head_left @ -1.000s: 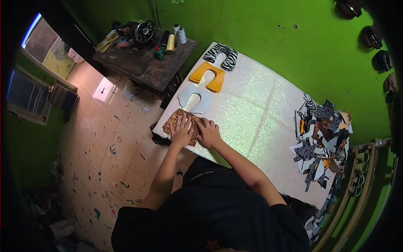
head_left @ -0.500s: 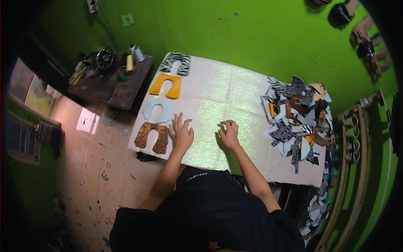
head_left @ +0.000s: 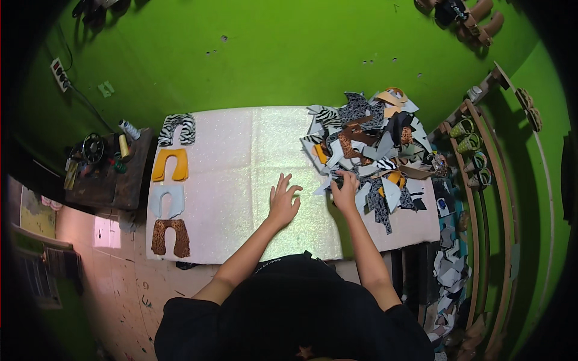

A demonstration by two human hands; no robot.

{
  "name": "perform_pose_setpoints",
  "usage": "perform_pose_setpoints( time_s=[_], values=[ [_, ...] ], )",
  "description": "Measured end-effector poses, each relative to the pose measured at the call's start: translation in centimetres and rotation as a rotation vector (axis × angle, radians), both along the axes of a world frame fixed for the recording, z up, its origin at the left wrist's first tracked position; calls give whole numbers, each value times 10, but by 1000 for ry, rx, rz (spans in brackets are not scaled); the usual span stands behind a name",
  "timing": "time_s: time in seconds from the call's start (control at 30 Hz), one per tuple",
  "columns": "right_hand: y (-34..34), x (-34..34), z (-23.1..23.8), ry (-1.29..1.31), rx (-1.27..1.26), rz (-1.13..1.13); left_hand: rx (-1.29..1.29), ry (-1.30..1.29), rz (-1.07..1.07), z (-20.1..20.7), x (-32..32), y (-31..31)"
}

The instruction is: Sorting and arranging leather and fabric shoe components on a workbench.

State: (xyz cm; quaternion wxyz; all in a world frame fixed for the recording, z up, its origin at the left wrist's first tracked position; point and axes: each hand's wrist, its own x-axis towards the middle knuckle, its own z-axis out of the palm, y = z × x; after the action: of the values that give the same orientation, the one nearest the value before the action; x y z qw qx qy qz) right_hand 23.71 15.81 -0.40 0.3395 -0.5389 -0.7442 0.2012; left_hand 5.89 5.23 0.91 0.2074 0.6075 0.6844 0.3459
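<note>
The right hand [head_left: 345, 191] rested at the near left edge of the pile of cut pieces [head_left: 373, 144], fingers curled down onto a pale grey piece [head_left: 326, 183] at the pile's margin. Whether the fingers had closed on that piece or only pressed on it could not be told from the head view. The pile lay directly ahead of and to the right of this hand, spreading away from the person toward the green wall [head_left: 289, 54]; its long axis ran roughly from the near edge of the table toward the far edge. The right hand was in contact with the pile; the left hand was well apart from it.

The left hand [head_left: 283, 200] lay flat on the white sheet [head_left: 235, 174] covering the table, fingers spread and released, holding nothing. It sat just left of the right hand, with bare sheet between the two.

Further left, four U-shaped pieces lay in a column along the left edge of the sheet, well apart from both hands: a zebra-striped piece [head_left: 178, 129] farthest, then a yellow piece [head_left: 170, 165], a pale blue piece [head_left: 166, 201], and a leopard-print piece [head_left: 170, 237] nearest. The left hand was the nearer one to this column.

Beyond the sheet's left edge stood a dark side table [head_left: 108, 171] carrying thread spools. A wooden rack [head_left: 481, 180] stood to the right of the pile.
</note>
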Motion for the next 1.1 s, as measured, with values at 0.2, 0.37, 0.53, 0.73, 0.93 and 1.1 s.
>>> perform_pose_setpoints(
  time_s=[0.2,0.37,0.53,0.73,0.93,1.1],
  values=[
    [72,12,1,16,72,74,-15,-244,-79,15,19,39],
    [124,14,-21,-22,-8,46,-65,-200,-115,14,28,52],
    [129,2,-15,-270,-241,-63,-45,-289,-85,-5,23,50],
    [106,-9,35,-48,-152,-11,-127,-360,-105,-2,20,61],
    [86,-8,74,294,-349,248,117,-309,-95,24,38,91],
    [75,-13,97,727,-656,325,-9,-652,-160,49,49,101]
  ],
)
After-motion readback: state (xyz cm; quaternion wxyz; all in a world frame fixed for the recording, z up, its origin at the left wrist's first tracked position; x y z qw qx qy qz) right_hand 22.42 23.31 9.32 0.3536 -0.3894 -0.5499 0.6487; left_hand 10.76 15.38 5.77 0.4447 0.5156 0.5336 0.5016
